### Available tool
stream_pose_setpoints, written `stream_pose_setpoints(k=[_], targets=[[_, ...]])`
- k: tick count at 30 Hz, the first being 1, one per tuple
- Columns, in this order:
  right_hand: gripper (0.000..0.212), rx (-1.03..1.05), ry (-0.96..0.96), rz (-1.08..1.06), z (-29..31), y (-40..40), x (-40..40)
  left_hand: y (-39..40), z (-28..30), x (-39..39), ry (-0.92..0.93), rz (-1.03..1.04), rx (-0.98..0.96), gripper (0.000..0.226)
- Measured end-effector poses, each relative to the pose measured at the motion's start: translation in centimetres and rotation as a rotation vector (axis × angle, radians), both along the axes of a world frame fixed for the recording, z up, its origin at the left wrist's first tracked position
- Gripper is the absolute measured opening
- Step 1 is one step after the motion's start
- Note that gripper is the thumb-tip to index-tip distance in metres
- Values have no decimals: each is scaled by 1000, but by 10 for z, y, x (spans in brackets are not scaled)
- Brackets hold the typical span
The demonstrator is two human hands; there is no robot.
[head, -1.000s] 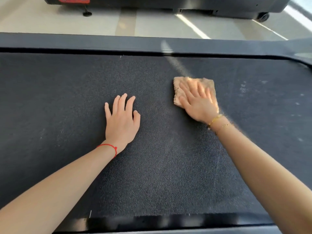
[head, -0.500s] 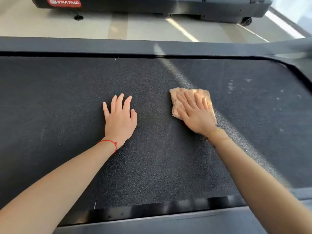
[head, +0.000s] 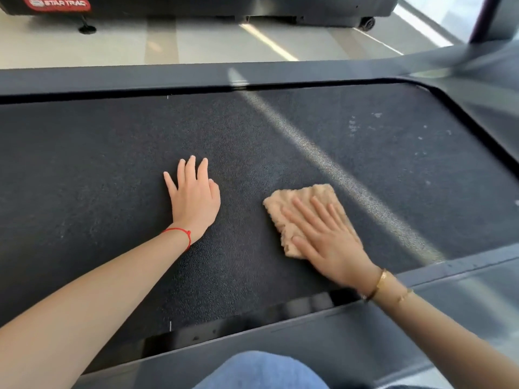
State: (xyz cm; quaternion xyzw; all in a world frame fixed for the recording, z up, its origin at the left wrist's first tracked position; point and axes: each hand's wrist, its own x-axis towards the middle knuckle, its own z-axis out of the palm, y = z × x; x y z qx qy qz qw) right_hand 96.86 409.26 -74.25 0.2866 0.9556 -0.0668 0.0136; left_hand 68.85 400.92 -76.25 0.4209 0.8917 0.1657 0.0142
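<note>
Beige fluffy cloth (head: 316, 192): flat on black textured treadmill belt (head: 112, 164), by its near edge, pressed under straight-fingered right hand (head: 328, 242). Left hand (head: 193, 200): flat, empty, braced on belt. Wiping seemingly partway; pale specks (head: 365, 122) at far right unwiped.

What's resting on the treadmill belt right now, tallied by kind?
Hands: 2, the left hand flat on the belt and the right hand pressing flat on the cloth
Cloths: 1, a tan cloth under the right hand's fingers
Total: 3
</note>
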Motion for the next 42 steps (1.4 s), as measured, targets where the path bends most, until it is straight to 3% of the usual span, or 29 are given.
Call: stream_pose_setpoints(k=[4, 10, 14, 22, 24, 31, 33, 39, 42], targets=[[55, -85, -47, -270, 8, 32, 4, 6, 4, 19, -37, -60, -20, 53], [57, -74, -74, 127, 5, -11, 27, 44, 10, 53, -70, -89, -5, 53], [54, -73, -5, 172, 7, 11, 48, 75, 9, 70, -70, -74, 11, 53], [55, -69, -33, -208, 0, 159, 52, 119, 5, 99, -80, -11, 2, 54], [55, -77, -17, -216, -1, 177, 37, 124, 3, 103, -85, 23, 0, 53], [55, -44, 25, 227, -6, 144, 51, 125, -8, 109, 37, 62, -8, 54], [54, -34, 33, 268, -6, 163, 59, 126, -9, 109, 51, 65, -10, 54], [54, -46, -13, -120, -9, 290, 11, 130, -8, 111, 54, 85, -4, 54], [56, -106, 0, -147, -8, 296, -32, 131, -6, 111, 44, 89, -15, 54]])
